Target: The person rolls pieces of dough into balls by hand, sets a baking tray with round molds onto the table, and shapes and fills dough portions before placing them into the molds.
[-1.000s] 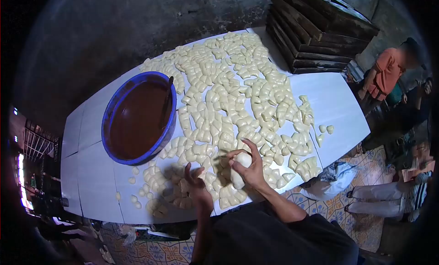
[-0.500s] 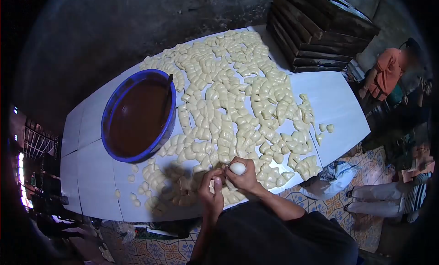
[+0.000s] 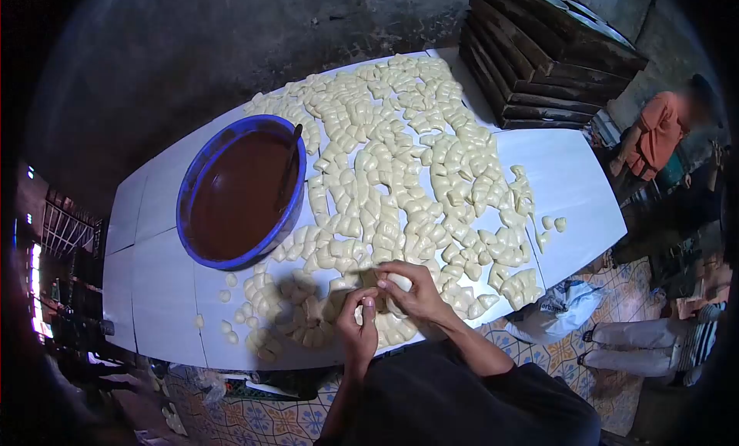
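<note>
My right hand (image 3: 416,296) is wrapped round a smooth white piece of dough (image 3: 399,282) near the table's front edge. Close beside it on the left is my left hand (image 3: 359,320), its thumb and fingers pinched together; what is between them, if anything, is too small to tell. Many pale dough pieces (image 3: 385,169) cover the middle of the white table (image 3: 165,292), some joined in rows. A blue basin (image 3: 186,229) of brown filling (image 3: 239,199) stands to the left, with a dark-handled utensil (image 3: 291,161) resting in it.
Dark wooden trays (image 3: 539,76) are stacked at the back right. A person in an orange shirt (image 3: 656,134) stands beyond the table's right end. Another person's light trousers (image 3: 631,336) show at lower right, near a white sack (image 3: 558,311).
My left hand has come in from the left to beside my right hand, and its fingers have closed. My right hand's fingers have folded further round the white dough.
</note>
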A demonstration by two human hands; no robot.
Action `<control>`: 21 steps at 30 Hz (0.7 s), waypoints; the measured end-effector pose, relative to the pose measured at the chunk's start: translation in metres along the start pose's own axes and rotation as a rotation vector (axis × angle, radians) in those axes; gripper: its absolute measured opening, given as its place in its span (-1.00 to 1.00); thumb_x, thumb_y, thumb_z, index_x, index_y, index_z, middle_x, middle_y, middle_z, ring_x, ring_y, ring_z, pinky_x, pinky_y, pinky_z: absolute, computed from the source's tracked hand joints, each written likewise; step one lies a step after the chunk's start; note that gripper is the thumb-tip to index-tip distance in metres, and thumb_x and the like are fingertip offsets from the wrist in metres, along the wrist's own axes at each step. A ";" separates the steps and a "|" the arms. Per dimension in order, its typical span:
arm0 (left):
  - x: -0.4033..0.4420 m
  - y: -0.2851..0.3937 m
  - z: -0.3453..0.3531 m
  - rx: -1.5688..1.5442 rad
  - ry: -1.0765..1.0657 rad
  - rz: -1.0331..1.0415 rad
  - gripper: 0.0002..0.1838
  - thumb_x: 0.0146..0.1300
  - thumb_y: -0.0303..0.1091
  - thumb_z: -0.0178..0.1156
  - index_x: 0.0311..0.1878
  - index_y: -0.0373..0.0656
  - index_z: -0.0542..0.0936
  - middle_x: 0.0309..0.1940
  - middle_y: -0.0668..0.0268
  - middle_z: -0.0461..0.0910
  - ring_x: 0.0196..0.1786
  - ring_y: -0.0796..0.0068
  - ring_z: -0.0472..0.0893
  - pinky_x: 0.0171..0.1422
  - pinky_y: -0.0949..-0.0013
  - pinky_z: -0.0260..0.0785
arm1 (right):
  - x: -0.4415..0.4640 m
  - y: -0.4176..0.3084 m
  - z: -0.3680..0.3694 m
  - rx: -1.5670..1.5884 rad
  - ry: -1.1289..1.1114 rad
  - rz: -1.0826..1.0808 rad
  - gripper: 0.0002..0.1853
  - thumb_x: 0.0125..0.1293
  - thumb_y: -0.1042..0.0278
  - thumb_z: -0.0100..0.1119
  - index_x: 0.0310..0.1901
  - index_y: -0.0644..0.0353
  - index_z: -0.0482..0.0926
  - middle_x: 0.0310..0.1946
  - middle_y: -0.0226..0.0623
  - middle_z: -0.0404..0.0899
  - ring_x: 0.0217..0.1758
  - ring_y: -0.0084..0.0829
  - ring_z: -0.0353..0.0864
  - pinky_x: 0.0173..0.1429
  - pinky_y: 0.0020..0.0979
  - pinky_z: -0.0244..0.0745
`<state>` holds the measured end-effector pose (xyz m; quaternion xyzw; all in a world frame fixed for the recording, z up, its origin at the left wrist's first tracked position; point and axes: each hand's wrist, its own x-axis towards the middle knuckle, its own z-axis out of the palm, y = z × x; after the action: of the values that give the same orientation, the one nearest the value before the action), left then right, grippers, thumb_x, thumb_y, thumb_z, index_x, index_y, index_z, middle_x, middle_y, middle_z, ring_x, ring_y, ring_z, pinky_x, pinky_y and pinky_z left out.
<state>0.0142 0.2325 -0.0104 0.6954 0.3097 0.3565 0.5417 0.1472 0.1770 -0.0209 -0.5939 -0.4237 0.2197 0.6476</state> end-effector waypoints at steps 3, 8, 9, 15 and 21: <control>-0.001 -0.004 -0.003 0.041 -0.011 0.040 -0.83 0.31 -0.44 0.01 -0.18 -0.32 0.54 -0.31 0.24 0.58 -0.21 0.45 0.54 -0.06 0.40 0.35 | -0.008 -0.002 0.001 0.070 -0.059 0.176 -0.83 0.20 0.35 0.29 -0.34 0.29 0.59 -0.52 -0.29 0.62 -0.43 -0.59 0.57 -0.31 -0.51 0.45; 0.000 0.011 0.000 0.098 0.013 0.101 -0.86 0.27 -0.47 0.03 -0.23 -0.33 0.53 -0.34 0.17 0.56 -0.24 0.37 0.55 -0.10 0.37 0.36 | -0.013 0.002 0.010 0.006 0.083 0.117 -0.77 0.13 0.34 0.33 -0.54 0.25 0.51 -0.74 -0.42 0.47 -0.65 -0.72 0.38 -0.62 -0.56 0.25; 0.000 0.015 0.001 0.117 0.018 0.121 -0.87 0.26 -0.48 0.04 -0.24 -0.33 0.53 -0.33 0.15 0.55 -0.24 0.34 0.55 -0.10 0.36 0.36 | -0.013 -0.002 0.011 -0.002 0.091 0.113 -0.76 0.12 0.38 0.33 -0.57 0.24 0.48 -0.75 -0.44 0.45 -0.66 -0.73 0.35 -0.62 -0.57 0.23; 0.003 0.023 0.001 0.248 0.023 0.287 -0.86 0.14 -0.48 0.15 -0.24 -0.32 0.53 -0.29 0.12 0.54 -0.21 0.17 0.55 -0.09 0.26 0.37 | -0.012 0.000 0.012 0.011 0.111 0.099 -0.74 0.13 0.38 0.30 -0.60 0.25 0.47 -0.76 -0.41 0.44 -0.65 -0.72 0.32 -0.61 -0.53 0.23; 0.012 0.034 0.006 0.377 -0.116 0.369 -0.59 -0.05 -0.35 0.37 -0.11 -0.24 0.50 -0.25 0.13 0.46 -0.15 0.07 0.49 -0.07 0.14 0.32 | -0.018 0.021 0.010 0.313 0.002 0.099 -0.82 -0.11 0.43 0.33 -0.54 0.25 0.49 -0.67 -0.43 0.48 -0.58 -0.72 0.35 -0.55 -0.52 0.28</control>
<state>0.0270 0.2317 0.0240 0.8481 0.2070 0.3446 0.3451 0.1338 0.1729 -0.0462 -0.5063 -0.3537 0.3140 0.7211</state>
